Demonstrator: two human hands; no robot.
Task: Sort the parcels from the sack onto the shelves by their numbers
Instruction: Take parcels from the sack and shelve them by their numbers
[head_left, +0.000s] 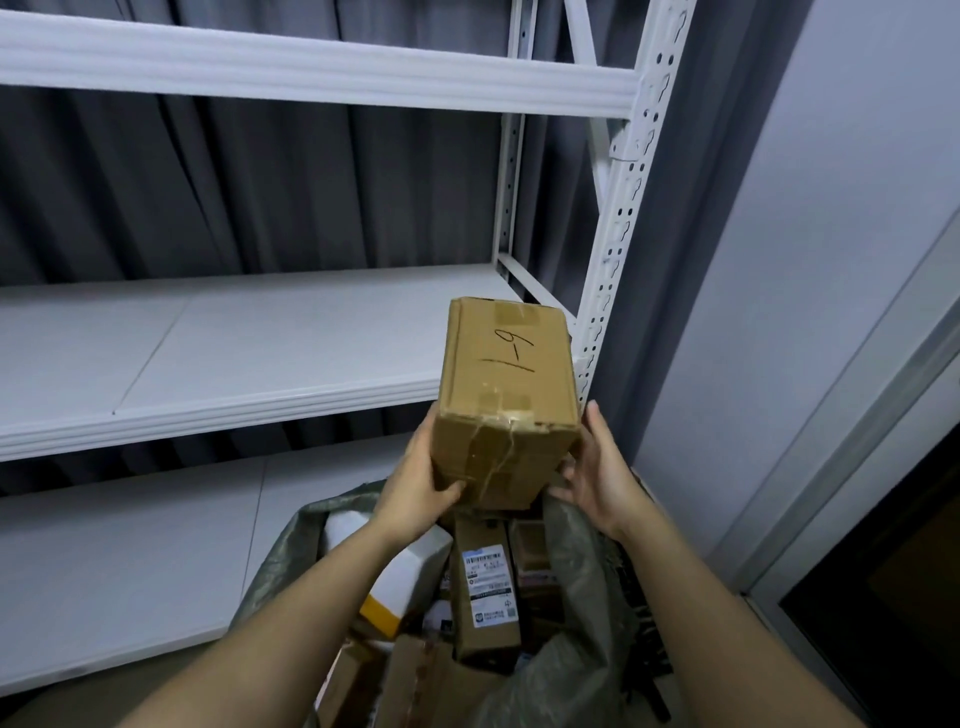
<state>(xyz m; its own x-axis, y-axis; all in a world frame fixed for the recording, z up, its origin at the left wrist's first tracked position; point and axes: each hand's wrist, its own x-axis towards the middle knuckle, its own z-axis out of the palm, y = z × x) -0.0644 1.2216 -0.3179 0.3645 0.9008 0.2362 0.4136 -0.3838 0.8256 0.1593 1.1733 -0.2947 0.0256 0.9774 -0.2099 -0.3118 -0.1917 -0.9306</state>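
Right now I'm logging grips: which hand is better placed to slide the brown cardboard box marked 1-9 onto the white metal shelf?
Left, probably. The left hand grips the brown cardboard box, thumb curled onto its near face, nearest the white metal shelf; the right hand only steadies its side.

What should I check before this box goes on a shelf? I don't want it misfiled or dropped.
1. Marking readable: handwritten "1-9" on the cardboard box: ok.
2. Left hand grips the box's lower left side: ok.
3. Right hand supports the right side, fingers straight: ok.
4. Box lifted above the sack: ok.
5. Middle shelf has bare room: ok.
6. Shelf numbers to match "1-9": none visible, cannot tell.
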